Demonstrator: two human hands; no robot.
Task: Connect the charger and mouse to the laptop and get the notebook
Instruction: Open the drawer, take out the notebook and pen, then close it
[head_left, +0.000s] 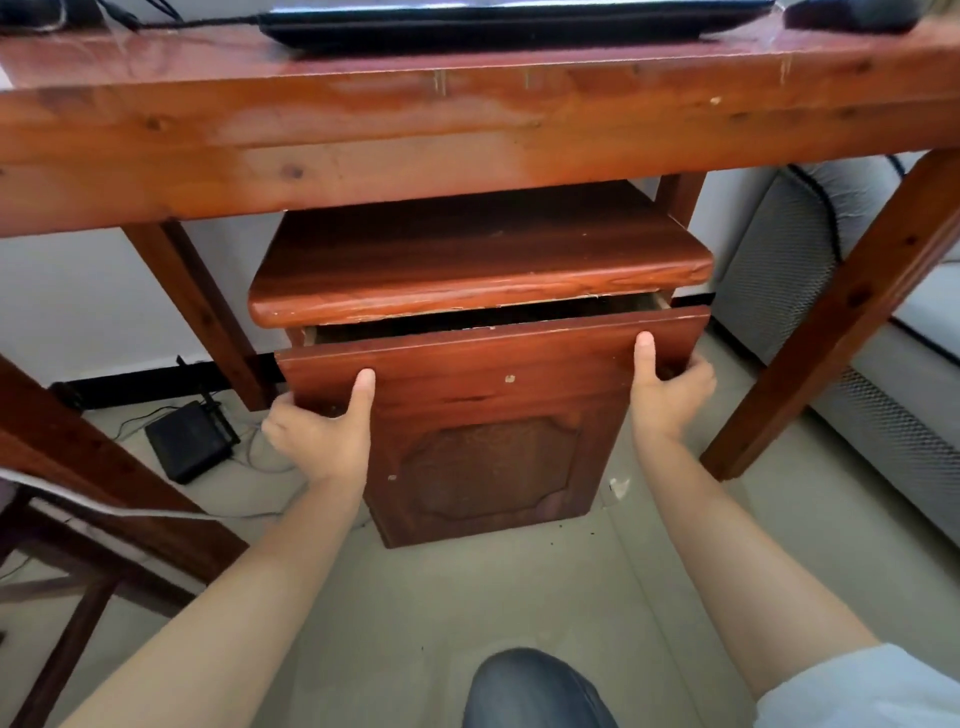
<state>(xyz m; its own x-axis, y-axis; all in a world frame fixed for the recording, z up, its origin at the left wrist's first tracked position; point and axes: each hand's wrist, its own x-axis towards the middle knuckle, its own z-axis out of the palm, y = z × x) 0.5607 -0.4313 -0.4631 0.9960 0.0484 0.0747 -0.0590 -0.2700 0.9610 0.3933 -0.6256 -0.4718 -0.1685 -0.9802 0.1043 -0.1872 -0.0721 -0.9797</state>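
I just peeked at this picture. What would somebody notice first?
First, two bare hands: the left hand and right hand grip the two sides of a drawer in a small wooden cabinet, with the drawer open just a crack. The cabinet sits under a big reddish table. At the top, a laptop lies on the table.

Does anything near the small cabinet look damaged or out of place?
Yes. The drawer front sits crooked, with its right end higher than its left, as both hands grip its ends. The cabinet top has a chipped lower edge. A black router lies on the floor among loose cables.
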